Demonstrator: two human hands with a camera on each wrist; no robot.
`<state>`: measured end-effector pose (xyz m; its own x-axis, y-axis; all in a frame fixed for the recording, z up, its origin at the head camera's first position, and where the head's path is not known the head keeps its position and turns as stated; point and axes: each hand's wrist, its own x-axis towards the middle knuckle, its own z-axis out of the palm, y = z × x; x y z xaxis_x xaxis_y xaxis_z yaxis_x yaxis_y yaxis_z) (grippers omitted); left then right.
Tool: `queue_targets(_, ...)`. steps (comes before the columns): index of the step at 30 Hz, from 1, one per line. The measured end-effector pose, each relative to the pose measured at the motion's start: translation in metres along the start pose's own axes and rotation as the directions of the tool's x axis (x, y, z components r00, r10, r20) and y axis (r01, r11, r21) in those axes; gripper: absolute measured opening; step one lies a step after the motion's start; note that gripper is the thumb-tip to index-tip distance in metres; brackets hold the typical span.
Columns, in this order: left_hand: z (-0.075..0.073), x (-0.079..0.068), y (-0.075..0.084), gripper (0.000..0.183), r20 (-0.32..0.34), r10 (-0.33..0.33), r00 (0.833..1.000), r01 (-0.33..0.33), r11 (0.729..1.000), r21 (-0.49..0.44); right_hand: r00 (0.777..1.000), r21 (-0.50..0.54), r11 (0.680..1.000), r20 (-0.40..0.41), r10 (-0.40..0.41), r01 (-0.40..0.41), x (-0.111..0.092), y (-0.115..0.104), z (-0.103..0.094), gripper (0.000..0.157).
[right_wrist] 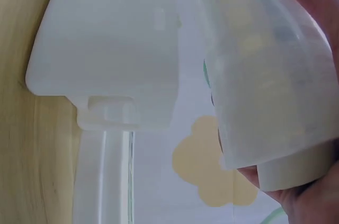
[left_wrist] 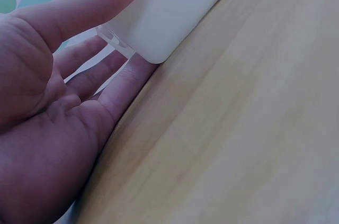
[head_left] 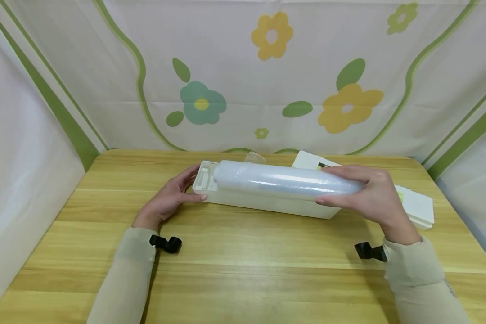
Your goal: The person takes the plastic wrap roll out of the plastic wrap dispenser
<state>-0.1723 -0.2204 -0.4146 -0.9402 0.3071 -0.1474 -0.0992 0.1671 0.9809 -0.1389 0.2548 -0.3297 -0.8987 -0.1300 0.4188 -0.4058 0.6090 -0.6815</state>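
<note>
A roll of cling film (head_left: 283, 179) hangs tilted above a long white box (head_left: 267, 206), its left end lower and overlapping the box's opening in the head view. My right hand (head_left: 370, 191) grips the roll's right end, thumb in front and fingers behind. In the right wrist view, the roll's core (right_wrist: 296, 168) sticks out beside the palm, with a gap between roll and box end (right_wrist: 106, 38). My left hand (head_left: 168, 198) holds the box's left end, thumb on its front face and fingers (left_wrist: 127, 83) behind and under the end.
Behind the box, a long white lid (head_left: 415, 204) with a green-marked label lies on the wooden table (head_left: 243, 270), partly hidden by the right hand. A bit of clear film (head_left: 255, 157) shows past the roll. A flower-patterned curtain (head_left: 235, 58) closes off the back.
</note>
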Motion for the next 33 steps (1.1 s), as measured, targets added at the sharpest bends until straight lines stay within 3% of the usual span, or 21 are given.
queue_targets(8,0.0,0.001,-0.001,0.101,-0.004,0.002,1.0,-0.002,1.0,0.006,1.0,0.024,1.0,-0.006,-0.019,0.019,-0.003,-0.005,-0.008,0.064)
queue_targets(17,-0.001,0.0,0.0,0.101,-0.006,0.005,1.0,-0.005,1.0,0.025,0.976,0.048,0.975,-0.014,-0.218,0.218,-0.011,0.004,-0.009,0.07)
queue_targets(33,0.0,0.0,0.002,0.102,-0.009,-0.008,1.0,0.008,1.0,0.019,0.97,0.078,0.972,0.08,-0.229,0.223,-0.034,0.019,-0.009,0.071)
